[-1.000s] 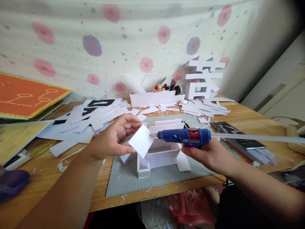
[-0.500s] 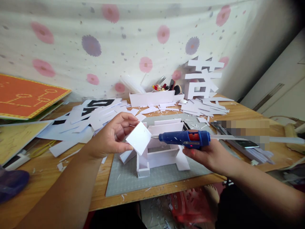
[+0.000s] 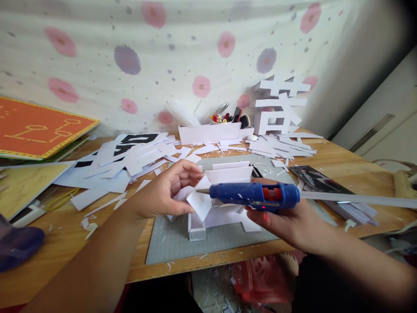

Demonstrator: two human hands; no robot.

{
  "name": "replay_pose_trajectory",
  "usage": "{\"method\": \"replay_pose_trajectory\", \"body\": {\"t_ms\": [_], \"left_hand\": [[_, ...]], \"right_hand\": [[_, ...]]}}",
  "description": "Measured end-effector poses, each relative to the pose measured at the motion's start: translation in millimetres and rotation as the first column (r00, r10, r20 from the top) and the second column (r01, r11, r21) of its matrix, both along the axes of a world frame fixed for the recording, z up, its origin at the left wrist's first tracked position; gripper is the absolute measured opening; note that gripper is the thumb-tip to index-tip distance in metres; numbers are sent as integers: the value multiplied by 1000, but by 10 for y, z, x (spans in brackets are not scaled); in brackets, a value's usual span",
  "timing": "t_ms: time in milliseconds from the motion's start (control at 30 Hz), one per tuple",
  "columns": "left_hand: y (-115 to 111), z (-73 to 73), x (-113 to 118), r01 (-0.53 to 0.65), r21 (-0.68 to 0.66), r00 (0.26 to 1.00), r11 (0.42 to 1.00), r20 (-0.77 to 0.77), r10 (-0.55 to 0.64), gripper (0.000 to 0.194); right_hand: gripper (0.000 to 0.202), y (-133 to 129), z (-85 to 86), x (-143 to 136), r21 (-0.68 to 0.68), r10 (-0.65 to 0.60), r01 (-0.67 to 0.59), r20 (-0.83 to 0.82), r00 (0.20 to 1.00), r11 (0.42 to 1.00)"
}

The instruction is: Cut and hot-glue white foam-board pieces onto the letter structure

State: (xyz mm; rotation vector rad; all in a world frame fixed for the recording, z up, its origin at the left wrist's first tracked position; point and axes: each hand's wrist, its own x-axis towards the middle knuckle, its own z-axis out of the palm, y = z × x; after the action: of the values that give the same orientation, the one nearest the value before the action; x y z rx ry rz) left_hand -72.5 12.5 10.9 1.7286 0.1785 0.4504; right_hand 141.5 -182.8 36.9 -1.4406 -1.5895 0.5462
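Note:
My left hand [image 3: 164,191] pinches a small white foam-board square [image 3: 199,202], tilted on a corner just above a white foam-board structure [image 3: 217,208]. My right hand [image 3: 286,219] grips a blue hot glue gun [image 3: 257,195] with a red trigger and a long white glue stick [image 3: 358,200] trailing out to the right. The gun's nozzle tip touches the upper face of the square. The structure stands on a grey cutting mat [image 3: 182,241] on the wooden table [image 3: 65,243].
White offcuts and black-printed sheets [image 3: 130,156] cover the table's back left. A white tray of tools [image 3: 211,130] and a white foam-board character [image 3: 280,108] stand at the back. A dark booklet [image 3: 316,178] lies right; an orange board [image 3: 35,130] far left.
The glue gun has shifted left so its nozzle now lies over the square. My left hand has lowered the square closer to the structure and turned it flatter.

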Motion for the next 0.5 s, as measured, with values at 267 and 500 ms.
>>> {"method": "replay_pose_trajectory", "body": {"t_ms": [267, 500], "left_hand": [[-14, 6, 19, 11, -18, 999, 1000, 31, -10, 66], [-44, 45, 18, -24, -15, 999, 1000, 39, 25, 65]], "right_hand": [[17, 38, -8, -67, 62, 50, -54, 58, 997, 997], [15, 27, -6, -81, 81, 40, -48, 97, 994, 996]]}}
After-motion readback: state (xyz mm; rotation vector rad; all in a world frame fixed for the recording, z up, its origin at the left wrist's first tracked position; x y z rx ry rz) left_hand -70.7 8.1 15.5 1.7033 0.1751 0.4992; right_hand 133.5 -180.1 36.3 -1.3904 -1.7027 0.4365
